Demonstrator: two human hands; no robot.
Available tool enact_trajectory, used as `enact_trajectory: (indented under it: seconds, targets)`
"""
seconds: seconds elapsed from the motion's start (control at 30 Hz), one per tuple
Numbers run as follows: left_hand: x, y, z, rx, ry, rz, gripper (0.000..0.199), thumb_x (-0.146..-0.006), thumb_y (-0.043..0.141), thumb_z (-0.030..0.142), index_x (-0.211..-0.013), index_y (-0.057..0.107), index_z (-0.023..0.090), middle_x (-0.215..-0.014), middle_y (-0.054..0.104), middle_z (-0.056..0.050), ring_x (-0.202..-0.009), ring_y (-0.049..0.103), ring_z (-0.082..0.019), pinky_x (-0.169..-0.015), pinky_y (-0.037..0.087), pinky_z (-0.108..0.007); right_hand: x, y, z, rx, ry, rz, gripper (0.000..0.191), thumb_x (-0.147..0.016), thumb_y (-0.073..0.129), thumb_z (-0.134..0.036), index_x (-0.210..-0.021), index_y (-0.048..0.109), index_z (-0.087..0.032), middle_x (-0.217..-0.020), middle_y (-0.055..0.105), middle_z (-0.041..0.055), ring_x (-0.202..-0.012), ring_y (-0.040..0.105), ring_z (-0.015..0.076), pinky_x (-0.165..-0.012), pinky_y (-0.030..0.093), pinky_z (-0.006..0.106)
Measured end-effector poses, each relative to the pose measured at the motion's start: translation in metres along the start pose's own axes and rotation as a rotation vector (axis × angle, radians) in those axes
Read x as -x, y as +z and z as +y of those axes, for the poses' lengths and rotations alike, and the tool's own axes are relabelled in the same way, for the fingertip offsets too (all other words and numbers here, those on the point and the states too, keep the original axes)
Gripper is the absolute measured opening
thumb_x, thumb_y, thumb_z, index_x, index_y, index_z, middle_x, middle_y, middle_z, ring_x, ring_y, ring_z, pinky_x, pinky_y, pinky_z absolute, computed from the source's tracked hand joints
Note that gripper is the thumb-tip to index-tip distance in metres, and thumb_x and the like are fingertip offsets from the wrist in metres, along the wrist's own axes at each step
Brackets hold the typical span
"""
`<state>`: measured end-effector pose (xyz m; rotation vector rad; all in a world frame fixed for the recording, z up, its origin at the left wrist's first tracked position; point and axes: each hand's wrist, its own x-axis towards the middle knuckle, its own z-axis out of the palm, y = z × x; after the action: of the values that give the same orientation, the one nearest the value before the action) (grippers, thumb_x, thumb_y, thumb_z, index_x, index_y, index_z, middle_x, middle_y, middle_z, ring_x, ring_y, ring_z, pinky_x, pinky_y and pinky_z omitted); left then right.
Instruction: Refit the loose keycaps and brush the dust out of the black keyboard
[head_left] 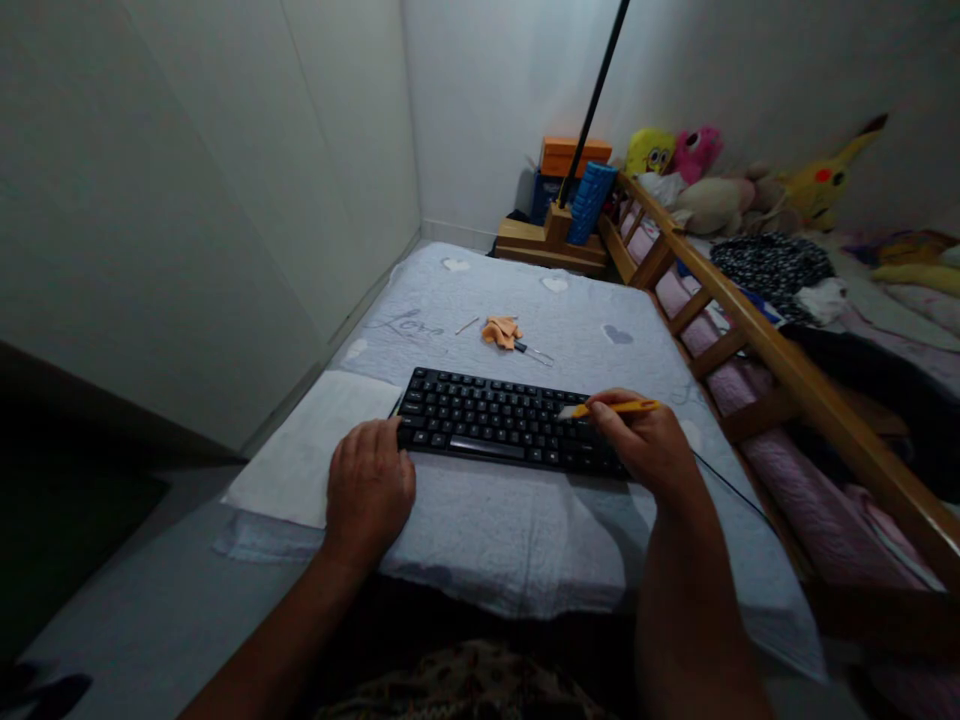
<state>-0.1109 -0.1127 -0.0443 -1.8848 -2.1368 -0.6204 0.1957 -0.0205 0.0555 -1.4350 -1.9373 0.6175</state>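
Note:
A black keyboard [487, 415] lies across a cloth-covered table in front of me. My left hand [370, 478] grips its left end, fingers at the side edge and thumb by the near corner. Over the right part of the keys, my right hand [641, 437] pinches a small yellow-handled brush [630, 406]. The pale bristles point left and meet the keys, though I cannot tell how firmly. Beyond the keyboard sit a crumpled orange cloth [501, 332], a wire tool with a black handle [534, 352] and a thin stick like a cotton swab [466, 326].
A white sheet [300, 450] lies under and beside my left hand. The keyboard's cable [735, 488] runs right towards a wooden bed rail [750, 320]. Plush toys and clothes lie on the bed. At the back stands a wooden base [525, 236] with a black pole.

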Motion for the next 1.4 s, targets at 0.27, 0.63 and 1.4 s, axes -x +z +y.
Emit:
enact_trajectory:
  seconds: [0.27,0.63,1.4]
  targets:
    - [0.0,-0.001,0.0,-0.021,0.015,0.003,0.031,-0.091,0.048,0.018,-0.12,0.056,0.01,-0.112,0.065,-0.019,-0.109,0.058,-0.033,-0.099,0.045,-0.048,-0.011,0.041,0.008,-0.007,-0.104,0.065,0.027,-0.091,0.057,-0.038,-0.087,0.077,-0.019,-0.092,0.079,0.0101,-0.086,0.072,0.0246,-0.082,0.053,0.036]
    - [0.0,-0.001,0.001,-0.016,0.017,0.001,0.032,-0.09,0.049,0.017,-0.121,0.056,0.009,-0.11,0.066,-0.019,-0.108,0.058,-0.034,-0.1,0.045,-0.049,0.011,0.017,-0.006,-0.018,-0.076,-0.236,0.03,-0.091,0.052,-0.033,-0.071,0.069,-0.019,-0.066,0.067,0.0021,-0.059,0.059,0.0145,-0.059,0.043,0.028]
    - [0.0,-0.002,0.001,-0.007,-0.001,-0.003,0.033,-0.091,0.047,0.017,-0.122,0.055,0.011,-0.114,0.064,-0.019,-0.113,0.057,-0.034,-0.102,0.044,-0.049,0.005,0.034,-0.011,-0.029,-0.096,-0.174,0.029,-0.092,0.052,-0.033,-0.076,0.072,-0.02,-0.072,0.072,0.004,-0.064,0.063,0.017,-0.063,0.045,0.029]
